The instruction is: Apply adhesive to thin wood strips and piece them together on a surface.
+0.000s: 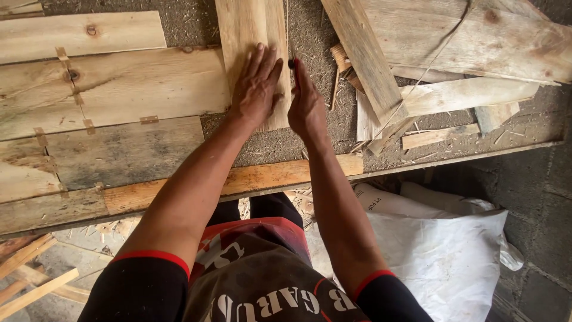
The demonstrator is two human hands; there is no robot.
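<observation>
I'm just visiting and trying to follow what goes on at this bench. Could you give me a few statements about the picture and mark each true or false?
1. The left hand lies flat on a pale upright plank. True.
2. The right hand rests open and empty. False: it pinches a small dark tool at the plank's right edge; what kind cannot be told.
3. A white sack lies below the bench, to the right. True.
4. The boards on the left are loose. False: small wooden strips join them.
5. The bench top is polished metal. False: it is rough and dusty.
</observation>
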